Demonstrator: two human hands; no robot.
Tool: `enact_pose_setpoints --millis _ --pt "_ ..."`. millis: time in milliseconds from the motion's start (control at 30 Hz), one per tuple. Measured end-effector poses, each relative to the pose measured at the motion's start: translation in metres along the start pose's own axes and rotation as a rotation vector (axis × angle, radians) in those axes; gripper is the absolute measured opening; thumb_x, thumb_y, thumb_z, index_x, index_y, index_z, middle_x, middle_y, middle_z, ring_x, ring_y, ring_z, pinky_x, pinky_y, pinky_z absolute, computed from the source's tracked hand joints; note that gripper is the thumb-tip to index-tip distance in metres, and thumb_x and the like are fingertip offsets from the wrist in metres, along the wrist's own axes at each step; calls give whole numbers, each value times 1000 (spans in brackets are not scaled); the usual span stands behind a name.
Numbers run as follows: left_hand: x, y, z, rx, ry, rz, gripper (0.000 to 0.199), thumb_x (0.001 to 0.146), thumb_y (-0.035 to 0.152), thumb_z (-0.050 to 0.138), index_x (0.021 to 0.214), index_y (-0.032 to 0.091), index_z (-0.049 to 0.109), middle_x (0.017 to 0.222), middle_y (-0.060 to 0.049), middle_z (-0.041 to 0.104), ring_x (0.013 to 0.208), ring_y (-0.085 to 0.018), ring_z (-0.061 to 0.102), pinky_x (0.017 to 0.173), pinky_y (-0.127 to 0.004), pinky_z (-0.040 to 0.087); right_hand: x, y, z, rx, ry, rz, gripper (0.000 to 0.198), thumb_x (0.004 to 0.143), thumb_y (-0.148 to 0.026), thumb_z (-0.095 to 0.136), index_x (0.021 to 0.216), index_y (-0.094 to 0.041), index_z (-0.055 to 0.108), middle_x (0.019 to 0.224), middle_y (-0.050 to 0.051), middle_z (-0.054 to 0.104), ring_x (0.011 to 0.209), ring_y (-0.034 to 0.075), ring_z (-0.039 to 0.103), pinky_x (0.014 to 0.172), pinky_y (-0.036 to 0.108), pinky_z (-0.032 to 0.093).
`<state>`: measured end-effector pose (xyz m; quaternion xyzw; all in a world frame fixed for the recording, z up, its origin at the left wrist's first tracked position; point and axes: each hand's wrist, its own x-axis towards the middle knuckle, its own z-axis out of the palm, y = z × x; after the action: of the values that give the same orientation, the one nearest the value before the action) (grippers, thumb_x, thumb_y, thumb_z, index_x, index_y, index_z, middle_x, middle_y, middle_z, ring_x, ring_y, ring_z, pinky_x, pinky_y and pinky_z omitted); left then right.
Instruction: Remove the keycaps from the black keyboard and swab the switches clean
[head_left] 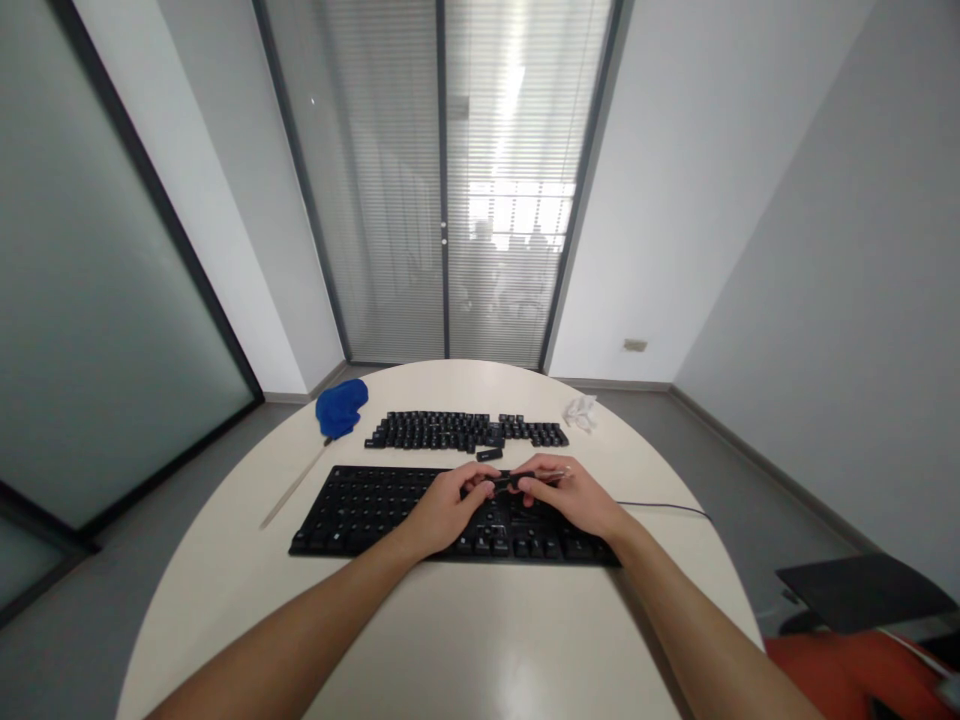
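Observation:
Above the middle of a black keyboard (375, 500), stripped of its upper caps in many places, both my hands meet. My left hand (450, 505) is closed, thumb and index finger pinched together; what lies between them is too small to make out. My right hand (570, 492) is closed around a small black piece, probably a keycap (521, 481), and a slim metallic tool (553, 475) whose kind I cannot tell. Just behind the keyboard lies a single long black keycap (490, 454). Farther back, rows of loose black keycaps (431, 430) sit on the table.
A blue cloth (341, 407) and a thin pale stick (295, 485) lie at the left of the round white table (480, 640). Crumpled white tissue (580, 412) lies back right. A black cable (664, 506) runs right. A black and red chair (855, 600) stands at the lower right.

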<state>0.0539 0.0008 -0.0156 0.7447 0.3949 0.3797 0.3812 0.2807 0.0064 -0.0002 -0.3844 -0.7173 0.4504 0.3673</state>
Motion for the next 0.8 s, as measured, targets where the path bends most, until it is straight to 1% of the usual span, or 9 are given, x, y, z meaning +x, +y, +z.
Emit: enact_pose_setpoints --millis 133,233,333,433,533,600,667,733,800 --pt "-1 -1 -1 -34 -34 12 28 95 33 51 112 20 68 96 -4 72 90 -20 64 87 -33 48 1 -1 -1 -14 25 7 33 84 -49 68 95 -17 72 81 5 74 68 16 65 72 31 52" --pt "0 1 -3 -79 -58 -3 32 95 36 48 116 19 67 95 -4 71 89 -20 64 87 -33 48 1 -1 -2 -14 35 4 34 84 -49 69 94 -17 73 77 4 73 68 17 65 71 31 52" --pt "1 2 -5 -131 -74 -32 35 96 39 45 112 18 68 90 -4 70 85 -19 63 84 -33 49 -1 -1 -4 4 26 13 33 83 -49 71 93 -17 74 74 3 72 69 17 65 73 32 53" --pt "4 -1 -6 -176 -72 -48 34 94 43 50 104 17 69 90 -4 69 83 -19 63 81 -31 49 -2 -1 -5 28 8 27 33 80 -48 73 94 -18 76 76 4 73 70 18 66 74 33 53" --pt "6 -7 -5 -190 -32 -61 32 92 44 54 100 17 69 90 -4 69 80 -17 63 79 -30 49 -3 -2 -6 25 -15 36 33 79 -47 74 94 -17 77 76 4 73 73 19 67 74 33 53" --pt "7 -10 -4 -189 6 -66 30 91 43 56 101 17 68 94 -4 69 79 -17 63 79 -30 50 -4 -3 -7 22 -26 24 31 81 -46 73 92 -17 75 76 4 72 74 19 67 74 32 52" --pt "8 -12 -3 -194 40 -63 29 90 41 58 104 17 67 96 -5 69 81 -17 63 80 -31 50 -3 -4 -7 44 -33 -2 29 86 -46 68 91 -17 71 83 5 72 75 18 66 76 32 51" --pt "8 -15 -2 -204 67 -62 29 88 39 62 105 16 67 94 -5 69 83 -18 63 82 -31 50 -2 -5 -7 66 -17 -49 28 92 -45 59 90 -18 67 92 6 71 78 18 65 79 34 50" --pt "8 -16 -2 -210 86 -59 29 86 39 64 103 15 67 91 -5 69 84 -19 64 83 -32 50 -1 -5 -7 18 28 -108 32 98 -44 47 87 -19 65 94 6 70 84 19 63 85 35 48"
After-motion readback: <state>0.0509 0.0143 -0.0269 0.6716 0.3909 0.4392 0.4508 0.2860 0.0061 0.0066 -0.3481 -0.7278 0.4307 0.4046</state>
